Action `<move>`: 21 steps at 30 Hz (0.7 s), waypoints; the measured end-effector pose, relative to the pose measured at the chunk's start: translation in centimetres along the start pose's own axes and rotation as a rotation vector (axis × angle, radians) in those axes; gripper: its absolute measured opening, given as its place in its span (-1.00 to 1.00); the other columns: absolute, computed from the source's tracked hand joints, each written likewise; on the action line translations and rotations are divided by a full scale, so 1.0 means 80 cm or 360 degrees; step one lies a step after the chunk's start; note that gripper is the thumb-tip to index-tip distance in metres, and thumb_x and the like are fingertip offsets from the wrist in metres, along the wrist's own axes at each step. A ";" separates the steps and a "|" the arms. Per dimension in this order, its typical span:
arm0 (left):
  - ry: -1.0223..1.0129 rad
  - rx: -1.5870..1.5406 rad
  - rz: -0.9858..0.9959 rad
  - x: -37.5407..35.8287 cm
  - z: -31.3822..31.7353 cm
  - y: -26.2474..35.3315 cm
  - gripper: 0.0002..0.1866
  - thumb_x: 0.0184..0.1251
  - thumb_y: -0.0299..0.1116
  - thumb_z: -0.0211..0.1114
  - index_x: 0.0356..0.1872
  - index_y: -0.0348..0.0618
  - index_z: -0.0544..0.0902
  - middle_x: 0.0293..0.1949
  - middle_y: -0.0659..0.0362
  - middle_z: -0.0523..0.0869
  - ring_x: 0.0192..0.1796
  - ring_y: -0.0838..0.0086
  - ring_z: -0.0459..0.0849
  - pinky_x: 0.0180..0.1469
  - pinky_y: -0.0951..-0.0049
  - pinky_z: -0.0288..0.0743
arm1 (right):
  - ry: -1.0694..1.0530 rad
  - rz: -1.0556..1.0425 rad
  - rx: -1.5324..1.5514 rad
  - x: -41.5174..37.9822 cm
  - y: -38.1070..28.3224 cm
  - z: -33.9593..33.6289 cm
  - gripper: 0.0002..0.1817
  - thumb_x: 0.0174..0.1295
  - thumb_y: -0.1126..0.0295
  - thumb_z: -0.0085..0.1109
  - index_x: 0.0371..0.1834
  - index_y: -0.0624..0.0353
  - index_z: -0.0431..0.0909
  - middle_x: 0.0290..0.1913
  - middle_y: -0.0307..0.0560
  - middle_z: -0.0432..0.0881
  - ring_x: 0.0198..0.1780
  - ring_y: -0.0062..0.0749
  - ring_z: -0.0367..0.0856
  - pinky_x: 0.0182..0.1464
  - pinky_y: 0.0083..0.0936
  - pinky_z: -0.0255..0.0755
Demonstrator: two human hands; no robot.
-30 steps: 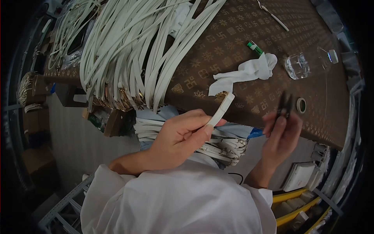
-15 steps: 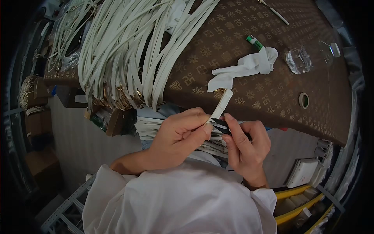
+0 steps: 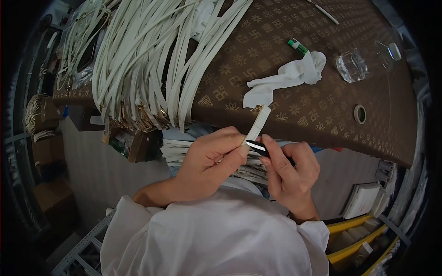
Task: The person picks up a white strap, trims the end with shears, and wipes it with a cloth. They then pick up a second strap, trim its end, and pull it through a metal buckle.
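My left hand (image 3: 214, 158) is closed, pinching a white strap (image 3: 258, 125) between thumb and forefinger. The strap's loose end points up toward the table edge, with a gold-coloured fitting by its tip. My right hand (image 3: 292, 172) grips dark thread snips (image 3: 258, 147), whose pointed blades lie against the strap just beside my left thumb. Across the left of the table hang many white straps (image 3: 184, 83) in a thick bundle, gold buckles at their lower ends. More white straps (image 3: 175, 152) lie below my hands, partly hidden by them.
On the brown patterned tablecloth (image 3: 239, 60) rest a knotted white cloth (image 3: 294, 76), a green tube (image 3: 298, 45), a clear bottle (image 3: 352, 66) and a tape roll (image 3: 360, 114). Yellow-edged bins (image 3: 350, 248) stand at lower right, cardboard boxes (image 3: 53, 193) at left.
The snips' blades have shifted slightly and now lie flatter across the strap near my left thumb. The strap's end has dipped a little to the left.
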State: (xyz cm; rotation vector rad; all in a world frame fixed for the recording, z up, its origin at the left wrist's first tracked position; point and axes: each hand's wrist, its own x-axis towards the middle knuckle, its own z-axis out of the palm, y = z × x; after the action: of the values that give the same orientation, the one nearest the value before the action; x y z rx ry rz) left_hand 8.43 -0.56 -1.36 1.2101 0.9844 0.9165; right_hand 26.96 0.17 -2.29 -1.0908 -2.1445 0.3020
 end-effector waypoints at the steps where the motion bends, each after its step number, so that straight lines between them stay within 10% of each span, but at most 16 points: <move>1: -0.0001 0.0035 0.0004 0.000 0.000 -0.001 -0.76 0.32 -0.51 -0.02 -0.11 -0.39 0.55 -0.48 0.27 0.40 -0.52 0.71 0.35 -0.50 0.69 0.22 | -0.0001 -0.0009 -0.0029 -0.001 0.000 0.000 -0.55 -0.16 0.40 0.35 -0.08 0.10 0.59 -0.58 -0.24 0.29 -0.60 -0.45 0.25 -0.62 -0.56 0.14; 5: 0.0035 -0.0045 -0.0048 0.001 0.003 0.001 -0.76 0.32 -0.51 -0.03 -0.13 -0.40 0.56 -0.50 0.27 0.42 -0.51 0.71 0.35 -0.49 0.68 0.22 | -0.0043 -0.0009 -0.0006 -0.001 0.003 0.000 -0.54 -0.14 0.42 0.34 -0.06 0.14 0.58 -0.57 -0.21 0.31 -0.61 -0.45 0.25 -0.61 -0.60 0.14; 14: -0.0255 0.0446 0.0227 0.007 0.002 -0.005 -0.76 0.35 -0.46 0.01 -0.07 -0.36 0.54 -0.47 0.24 0.49 -0.44 0.64 0.41 -0.39 0.66 0.31 | -0.0009 0.1372 0.1608 0.017 -0.003 0.015 -0.81 0.02 0.45 0.29 -0.38 0.36 0.54 -0.55 -0.24 0.49 -0.53 -0.74 0.26 -0.52 -0.77 0.11; 17: -0.0658 -0.0368 -0.0332 0.023 -0.008 -0.010 -0.78 0.34 -0.45 0.03 -0.14 -0.37 0.57 -0.46 0.15 0.59 -0.46 0.58 0.48 -0.36 0.63 0.37 | 0.0086 0.1258 0.2591 0.021 0.007 0.017 -0.79 -0.01 0.41 0.34 -0.41 0.34 0.56 -0.57 -0.19 0.50 -0.53 -0.66 0.33 -0.53 -0.72 0.12; 21: -0.0994 -0.1282 -0.0738 0.027 -0.008 -0.028 -0.79 0.34 -0.44 0.05 -0.25 -0.37 0.60 -0.44 0.10 0.63 -0.42 0.56 0.55 -0.36 0.61 0.42 | -0.0044 0.0652 0.2707 -0.001 0.051 0.048 -0.72 -0.01 0.33 0.35 -0.36 0.33 0.57 -0.56 -0.18 0.50 -0.53 -0.60 0.36 -0.53 -0.68 0.13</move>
State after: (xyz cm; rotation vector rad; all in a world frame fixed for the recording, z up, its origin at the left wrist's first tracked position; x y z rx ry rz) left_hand 8.62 1.36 -3.84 0.4762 0.2920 0.4272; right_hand 26.93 3.05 -7.10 -0.3757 -0.8977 1.8334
